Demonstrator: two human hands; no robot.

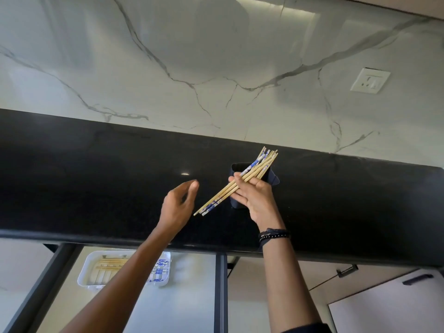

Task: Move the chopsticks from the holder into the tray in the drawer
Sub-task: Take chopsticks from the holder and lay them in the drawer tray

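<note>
My right hand point(254, 195) grips a bundle of several wooden chopsticks point(221, 197), some with blue-and-white patterned ends, slanted from lower left to upper right. It holds them just in front of the dark holder point(274, 180) standing on the black countertop. My left hand point(179, 205) hovers left of the bundle, fingers loosely curled, holding nothing. Below the counter, a white tray point(84, 272) lies in the open drawer with several chopsticks in it; my left forearm covers its middle.
A black countertop point(96, 188) runs across the view under a white marble wall with a socket point(370, 80) at the right. The open drawer has dark rails point(221, 296). Cabinet doors with handles point(347, 271) are at the lower right.
</note>
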